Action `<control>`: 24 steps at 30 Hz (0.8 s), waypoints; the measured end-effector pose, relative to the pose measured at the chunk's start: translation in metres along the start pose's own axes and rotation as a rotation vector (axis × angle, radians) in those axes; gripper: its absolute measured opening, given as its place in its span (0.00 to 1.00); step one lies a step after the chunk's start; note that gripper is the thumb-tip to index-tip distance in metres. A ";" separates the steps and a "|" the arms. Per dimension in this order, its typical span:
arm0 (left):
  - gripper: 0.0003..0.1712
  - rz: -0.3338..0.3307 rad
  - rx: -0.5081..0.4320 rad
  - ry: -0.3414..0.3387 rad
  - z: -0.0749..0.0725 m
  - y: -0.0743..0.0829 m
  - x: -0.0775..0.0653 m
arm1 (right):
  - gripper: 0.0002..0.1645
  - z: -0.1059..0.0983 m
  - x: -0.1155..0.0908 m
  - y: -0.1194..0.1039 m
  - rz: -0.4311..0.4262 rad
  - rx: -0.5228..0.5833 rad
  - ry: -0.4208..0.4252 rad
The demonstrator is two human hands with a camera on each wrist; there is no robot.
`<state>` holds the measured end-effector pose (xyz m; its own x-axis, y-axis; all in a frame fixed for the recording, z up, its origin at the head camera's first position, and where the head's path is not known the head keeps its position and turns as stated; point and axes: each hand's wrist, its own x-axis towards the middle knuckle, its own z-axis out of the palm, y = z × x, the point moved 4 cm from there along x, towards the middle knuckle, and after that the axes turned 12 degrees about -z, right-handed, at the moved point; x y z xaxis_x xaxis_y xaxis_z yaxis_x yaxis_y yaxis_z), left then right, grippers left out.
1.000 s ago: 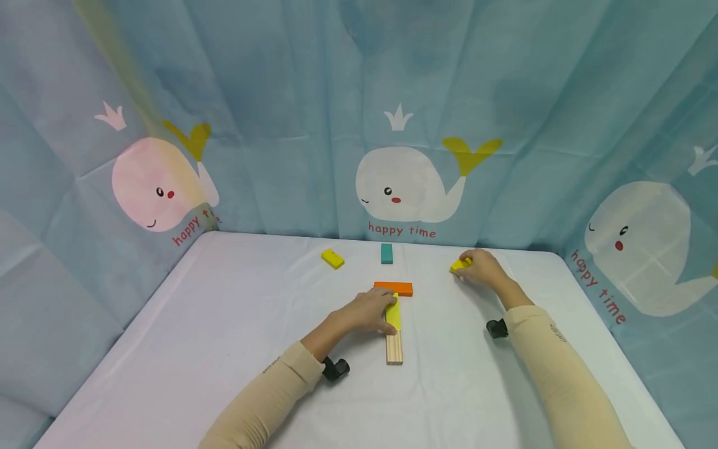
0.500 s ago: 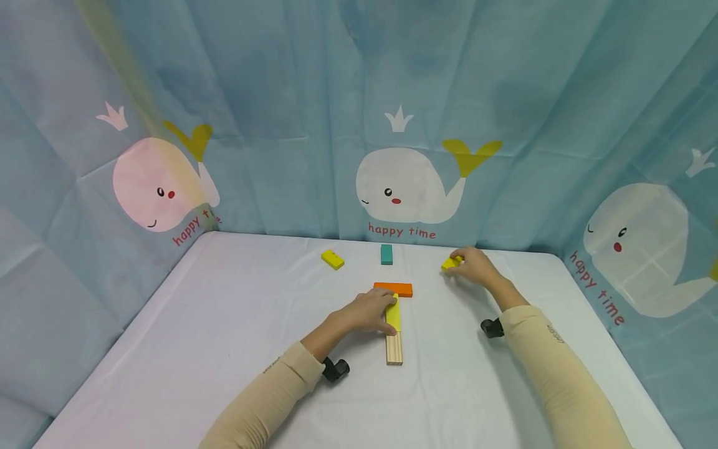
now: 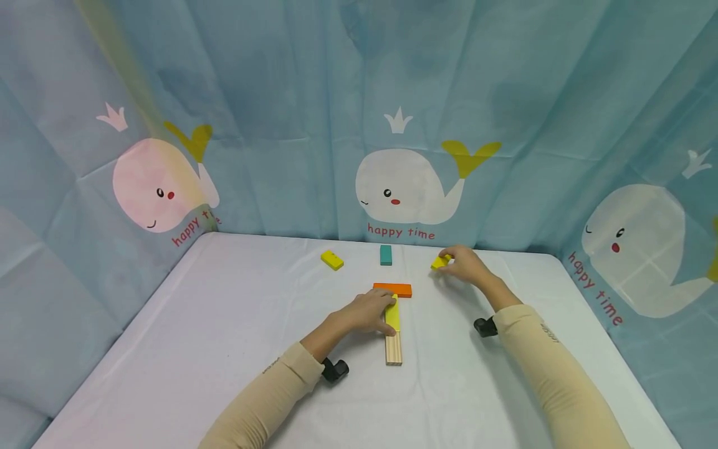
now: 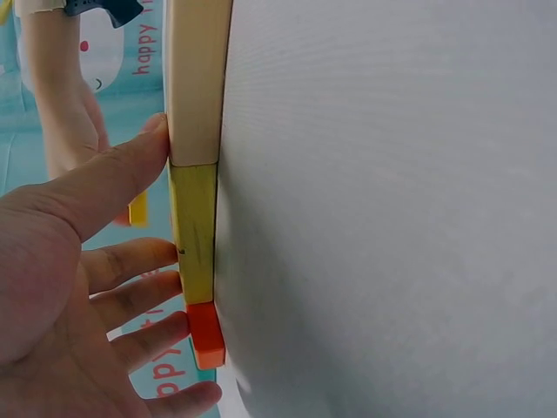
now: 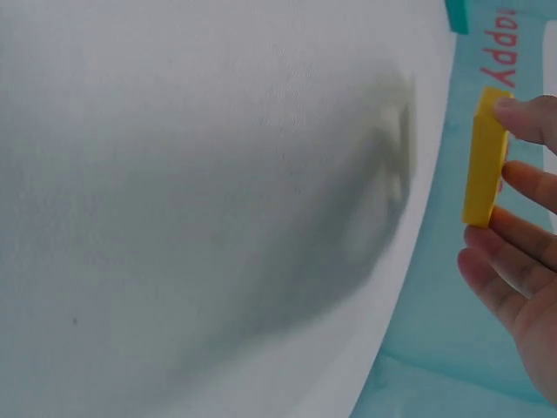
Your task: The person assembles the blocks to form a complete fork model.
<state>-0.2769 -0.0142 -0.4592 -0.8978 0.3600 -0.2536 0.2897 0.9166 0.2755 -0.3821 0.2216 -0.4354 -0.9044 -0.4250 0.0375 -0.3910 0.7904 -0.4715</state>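
Observation:
Fingers spread, my left hand (image 3: 364, 312) rests along a row of wooden blocks on the table. In the left wrist view its thumb touches the bare wood block (image 4: 195, 96), and fingertips reach the yellow block (image 4: 195, 231) and the orange block (image 4: 205, 338). Seen from the head, the orange block (image 3: 395, 290) lies crosswise at the far end of that row. My right hand (image 3: 467, 265) pinches another yellow block (image 3: 440, 262) between thumb and fingers. That block (image 5: 486, 161) is held above the table, its shadow falling apart from it in the right wrist view.
A teal block (image 3: 386, 255) lies near the table's back edge. To its left is a loose yellow block (image 3: 332, 260). The white table (image 3: 224, 362) ends at a blue curtain (image 3: 291, 156) printed with whales.
My right hand has carried its yellow block leftward, nearer the teal block. My left hand and the row of blocks stay where they were.

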 end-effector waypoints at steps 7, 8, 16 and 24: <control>0.42 -0.006 0.009 0.002 0.000 -0.001 0.002 | 0.26 0.002 0.005 -0.009 -0.009 0.006 -0.008; 0.42 -0.008 0.007 0.001 0.000 -0.001 0.002 | 0.26 0.003 0.006 -0.011 -0.017 0.002 -0.009; 0.43 -0.011 0.008 0.002 0.000 0.000 0.003 | 0.26 0.007 0.011 -0.024 -0.060 -0.015 -0.014; 0.43 -0.015 0.013 -0.003 0.004 -0.001 0.004 | 0.26 0.016 0.016 -0.030 -0.081 -0.001 -0.028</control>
<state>-0.2796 -0.0130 -0.4639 -0.9011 0.3468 -0.2604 0.2807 0.9241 0.2595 -0.3825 0.1839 -0.4347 -0.8646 -0.4999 0.0513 -0.4632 0.7531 -0.4673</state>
